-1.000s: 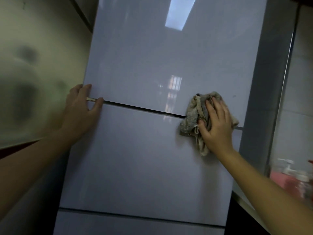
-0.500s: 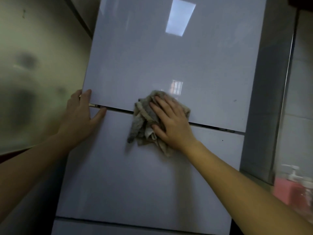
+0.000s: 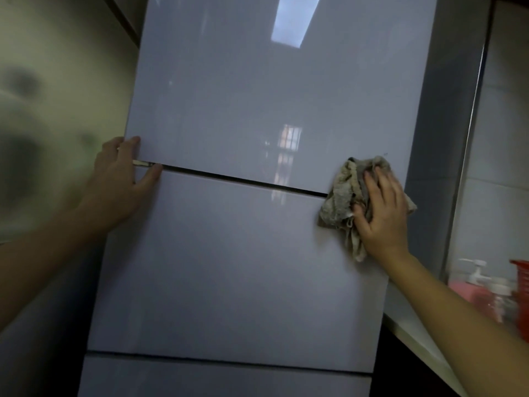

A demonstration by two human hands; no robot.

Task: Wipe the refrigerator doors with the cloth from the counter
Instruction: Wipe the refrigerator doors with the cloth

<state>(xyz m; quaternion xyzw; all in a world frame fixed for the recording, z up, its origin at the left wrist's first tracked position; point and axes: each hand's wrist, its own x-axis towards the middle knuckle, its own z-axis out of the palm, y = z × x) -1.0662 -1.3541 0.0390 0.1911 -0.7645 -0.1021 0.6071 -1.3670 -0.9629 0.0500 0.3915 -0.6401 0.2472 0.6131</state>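
My right hand presses the cloth flat, fingers spread, over the right end of the gap between upper door and middle door; my left hand, open and empty, braces their left edge against that push

A pale tabletop ran along the lower right. On it, near the wall, stood a pink pump bottle with a white head, a smaller blurred bottle just beside it, and a red basket, cut off by the frame's edge.
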